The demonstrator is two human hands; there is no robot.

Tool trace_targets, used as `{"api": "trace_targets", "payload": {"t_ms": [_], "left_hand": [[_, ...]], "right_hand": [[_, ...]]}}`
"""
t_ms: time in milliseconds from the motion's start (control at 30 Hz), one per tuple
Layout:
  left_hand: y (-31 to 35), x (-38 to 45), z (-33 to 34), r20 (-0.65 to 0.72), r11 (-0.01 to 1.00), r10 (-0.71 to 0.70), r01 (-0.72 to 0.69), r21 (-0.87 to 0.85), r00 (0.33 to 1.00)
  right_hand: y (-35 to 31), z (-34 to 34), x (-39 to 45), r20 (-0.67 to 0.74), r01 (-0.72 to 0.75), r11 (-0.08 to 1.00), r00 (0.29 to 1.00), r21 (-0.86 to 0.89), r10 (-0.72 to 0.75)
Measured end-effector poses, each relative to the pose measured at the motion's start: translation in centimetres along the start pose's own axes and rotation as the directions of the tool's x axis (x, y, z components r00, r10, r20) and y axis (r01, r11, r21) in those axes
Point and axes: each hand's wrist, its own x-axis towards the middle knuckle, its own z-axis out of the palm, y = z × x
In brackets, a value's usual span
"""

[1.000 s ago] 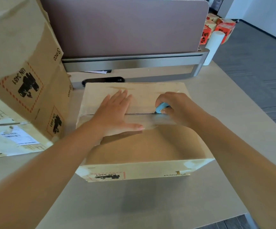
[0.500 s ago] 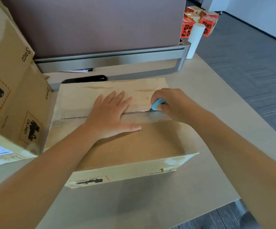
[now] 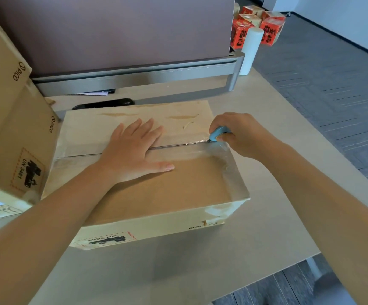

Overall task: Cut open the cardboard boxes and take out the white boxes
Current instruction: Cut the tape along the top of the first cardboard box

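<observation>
Both my forearms reach forward from the near edge of the pale beige desk [image 3: 266, 216] onto the flat brown cardboard box [image 3: 156, 194] lying in front of me. My left hand [image 3: 132, 150] lies flat on the lid, fingers straight and spread, palm pressing across the taped centre seam [image 3: 174, 146], thumb pointing right. My right hand [image 3: 238, 134] is curled tight around a small light-blue box cutter [image 3: 217, 133], knuckles up, at the right end of that seam, with the cutter's tip touching the tape close to the box's right edge. The seam runs left to right along the box's long side, tilting slightly upward to the right. Shiny clear tape [image 3: 229, 170] covers the right edge of the lid. The box's flaps lie closed, so I cannot see what is inside.

To my left stand larger brown cardboard cartons [image 3: 9, 119] with printed labels. Beyond the box rises a brown desk partition [image 3: 123, 34] on a grey metal rail; at its right end stands a white cylinder [image 3: 250, 51], and behind that sit red and tan small boxes [image 3: 271, 29].
</observation>
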Motion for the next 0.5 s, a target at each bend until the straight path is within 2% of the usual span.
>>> {"api": "trace_targets", "payload": {"t_ms": [400, 500], "left_hand": [[0.2, 0.0, -0.1, 0.006, 1.0, -0.002, 0.002, 0.014, 1.0], [0.2, 0.0, -0.1, 0.008, 1.0, -0.008, 0.008, 0.015, 1.0]], "right_hand": [[2.0, -0.6, -0.4, -0.042, -0.014, 0.998, 0.999, 0.062, 0.016], [2.9, -0.1, -0.7, -0.062, -0.05, 0.988, 0.996, 0.147, 0.059]]}}
